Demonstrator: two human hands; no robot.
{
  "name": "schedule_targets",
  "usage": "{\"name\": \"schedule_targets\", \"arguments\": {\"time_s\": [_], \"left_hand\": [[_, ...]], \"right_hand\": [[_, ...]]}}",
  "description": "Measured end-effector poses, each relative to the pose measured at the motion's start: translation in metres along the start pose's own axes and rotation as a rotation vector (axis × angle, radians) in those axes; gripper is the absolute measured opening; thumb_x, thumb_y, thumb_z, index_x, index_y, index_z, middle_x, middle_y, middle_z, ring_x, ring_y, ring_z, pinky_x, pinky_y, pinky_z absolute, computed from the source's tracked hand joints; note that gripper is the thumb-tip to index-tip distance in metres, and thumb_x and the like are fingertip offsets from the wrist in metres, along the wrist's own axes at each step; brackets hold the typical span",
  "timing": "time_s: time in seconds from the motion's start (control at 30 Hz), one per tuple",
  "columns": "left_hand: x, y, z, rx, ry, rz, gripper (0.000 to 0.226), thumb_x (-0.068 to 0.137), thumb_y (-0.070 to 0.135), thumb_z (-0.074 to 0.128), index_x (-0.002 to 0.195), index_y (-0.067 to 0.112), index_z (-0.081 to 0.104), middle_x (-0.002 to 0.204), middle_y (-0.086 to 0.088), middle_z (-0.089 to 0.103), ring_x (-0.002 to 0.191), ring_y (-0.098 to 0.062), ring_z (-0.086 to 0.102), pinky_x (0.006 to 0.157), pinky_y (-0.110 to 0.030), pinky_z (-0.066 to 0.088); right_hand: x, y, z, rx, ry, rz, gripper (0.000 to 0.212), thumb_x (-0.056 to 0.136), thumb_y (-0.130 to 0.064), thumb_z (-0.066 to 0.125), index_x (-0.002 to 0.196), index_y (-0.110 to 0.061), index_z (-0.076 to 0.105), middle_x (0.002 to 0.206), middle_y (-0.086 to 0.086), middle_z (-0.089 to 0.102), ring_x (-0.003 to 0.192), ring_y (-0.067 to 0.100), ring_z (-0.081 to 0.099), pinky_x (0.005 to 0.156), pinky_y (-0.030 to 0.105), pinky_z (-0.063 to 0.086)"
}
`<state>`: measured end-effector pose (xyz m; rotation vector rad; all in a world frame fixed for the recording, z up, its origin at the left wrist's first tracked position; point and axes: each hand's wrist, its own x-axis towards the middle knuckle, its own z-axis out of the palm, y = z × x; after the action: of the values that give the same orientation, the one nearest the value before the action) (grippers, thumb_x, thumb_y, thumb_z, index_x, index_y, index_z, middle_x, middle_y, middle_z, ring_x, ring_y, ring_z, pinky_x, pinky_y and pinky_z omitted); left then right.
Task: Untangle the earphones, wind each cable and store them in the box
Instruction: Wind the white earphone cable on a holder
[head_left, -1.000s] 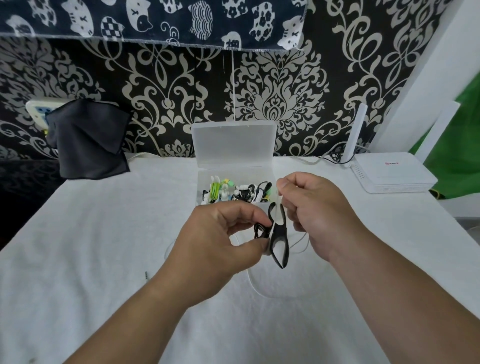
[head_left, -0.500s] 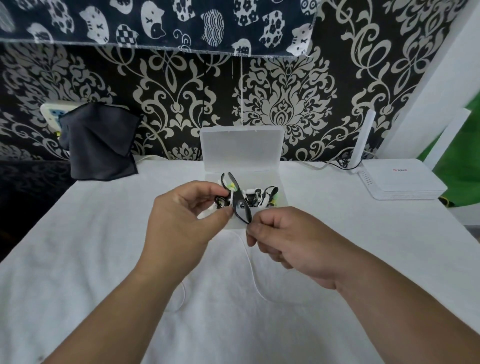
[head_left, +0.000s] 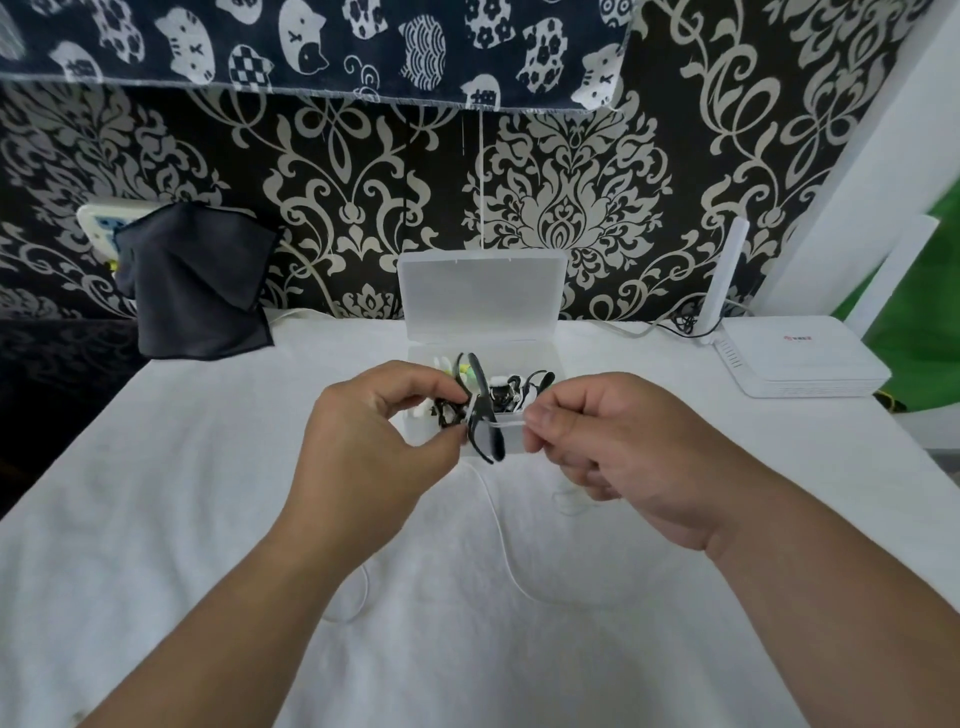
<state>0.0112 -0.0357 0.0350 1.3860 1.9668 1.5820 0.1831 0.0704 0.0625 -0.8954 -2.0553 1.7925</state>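
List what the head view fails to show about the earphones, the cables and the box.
- Black earphones: the bundle's left part is hidden behind the left hand fingers.
- White cable: its ends cannot be traced against the white cloth.
- Box: contents too small and partly covered by both hands; right hand blocks the front corner.

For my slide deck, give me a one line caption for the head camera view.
Left hand pinches black earphones while right hand pulls a white cable before the open clear box.

Home room, damask wallpaper (head_left: 561, 218), cat-print curtain (head_left: 311, 47), router (head_left: 800, 358)
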Motion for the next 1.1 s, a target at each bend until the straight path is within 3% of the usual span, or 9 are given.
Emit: {"name": "schedule_targets", "arguments": {"time_s": [0.07, 0.13, 0.33, 0.47, 0.57, 0.67, 0.77, 0.87, 1.1], "left_hand": [[-0.003, 0.004, 0.002, 0.129, -0.044, 0.071, 0.034, 0.071, 0.002, 0.082, 0.081, 0.033, 0.072, 0.087, 0.018, 0.071, 0.086, 0.003, 0.066, 0.080, -0.009, 0.046], [-0.006, 0.007, 0.005, 0.181, -0.101, 0.097, 0.032, 0.071, 0.004, 0.082, 0.082, 0.033, 0.073, 0.089, 0.020, 0.070, 0.084, 0.005, 0.065, 0.075, -0.005, 0.042], [-0.009, 0.011, 0.007, 0.092, -0.261, 0.034, 0.030, 0.071, 0.006, 0.082, 0.083, 0.032, 0.074, 0.090, 0.019, 0.072, 0.096, -0.004, 0.067, 0.092, -0.018, 0.048], [-0.007, 0.012, 0.003, -0.132, -0.346, -0.046, 0.025, 0.067, 0.006, 0.083, 0.081, 0.025, 0.075, 0.089, 0.007, 0.075, 0.093, -0.011, 0.071, 0.095, -0.032, 0.053], [-0.008, 0.011, 0.003, -0.246, -0.367, -0.065, 0.024, 0.064, 0.006, 0.079, 0.082, 0.021, 0.076, 0.088, 0.002, 0.076, 0.091, -0.015, 0.072, 0.093, -0.029, 0.054], [-0.007, 0.010, 0.005, -0.374, -0.307, -0.088, 0.024, 0.062, 0.000, 0.077, 0.080, 0.017, 0.076, 0.086, -0.003, 0.076, 0.088, -0.017, 0.072, 0.087, -0.023, 0.054], [-0.003, 0.008, 0.005, -0.534, -0.122, -0.158, 0.027, 0.060, -0.002, 0.076, 0.077, 0.019, 0.077, 0.081, -0.005, 0.075, 0.079, -0.015, 0.071, 0.079, -0.021, 0.055], [0.001, 0.005, 0.003, -0.562, 0.033, -0.198, 0.032, 0.065, -0.016, 0.077, 0.077, 0.014, 0.074, 0.076, -0.005, 0.075, 0.072, -0.014, 0.069, 0.073, -0.021, 0.057], [0.001, 0.003, 0.001, -0.412, 0.092, -0.211, 0.034, 0.070, -0.014, 0.077, 0.077, 0.019, 0.077, 0.083, -0.004, 0.075, 0.081, -0.017, 0.069, 0.085, -0.032, 0.053]], "right_hand": [[-0.001, -0.002, 0.000, 0.022, -0.013, -0.020, 0.024, 0.100, -0.015, 0.055, 0.082, -0.006, 0.068, 0.053, -0.006, 0.033, 0.048, 0.009, 0.025, 0.046, 0.020, 0.022], [0.000, -0.002, 0.000, 0.036, 0.006, -0.048, 0.022, 0.099, -0.012, 0.056, 0.083, -0.005, 0.069, 0.053, -0.005, 0.034, 0.048, 0.009, 0.026, 0.046, 0.020, 0.023], [0.005, -0.001, -0.006, -0.298, 0.292, -0.238, 0.014, 0.090, -0.017, 0.071, 0.076, -0.016, 0.074, 0.052, -0.015, 0.055, 0.050, 0.000, 0.044, 0.052, 0.013, 0.035], [0.010, 0.003, -0.010, -0.231, 0.337, -0.256, 0.008, 0.085, -0.017, 0.077, 0.078, -0.015, 0.075, 0.050, -0.018, 0.054, 0.049, -0.002, 0.046, 0.052, 0.008, 0.035], [0.013, 0.009, -0.007, -0.121, 0.276, -0.179, 0.007, 0.088, -0.014, 0.073, 0.081, -0.012, 0.074, 0.047, -0.018, 0.051, 0.044, -0.002, 0.046, 0.048, 0.009, 0.034], [0.014, 0.013, -0.003, -0.100, 0.252, -0.106, 0.014, 0.091, -0.016, 0.070, 0.078, -0.016, 0.074, 0.048, -0.016, 0.050, 0.045, 0.000, 0.044, 0.051, 0.012, 0.032], [0.013, 0.016, 0.003, -0.106, 0.137, -0.015, 0.026, 0.096, -0.022, 0.063, 0.074, -0.023, 0.075, 0.059, 0.000, 0.044, 0.053, 0.011, 0.035, 0.054, 0.026, 0.027], [0.009, 0.016, 0.013, -0.137, -0.042, 0.030, 0.029, 0.101, -0.020, 0.055, 0.080, -0.018, 0.074, 0.060, -0.001, 0.043, 0.052, 0.009, 0.036, 0.050, 0.021, 0.029], [0.005, 0.010, 0.012, -0.150, -0.134, 0.005, 0.029, 0.102, -0.022, 0.053, 0.084, -0.018, 0.075, 0.062, 0.001, 0.040, 0.053, 0.010, 0.033, 0.051, 0.017, 0.029]]}}
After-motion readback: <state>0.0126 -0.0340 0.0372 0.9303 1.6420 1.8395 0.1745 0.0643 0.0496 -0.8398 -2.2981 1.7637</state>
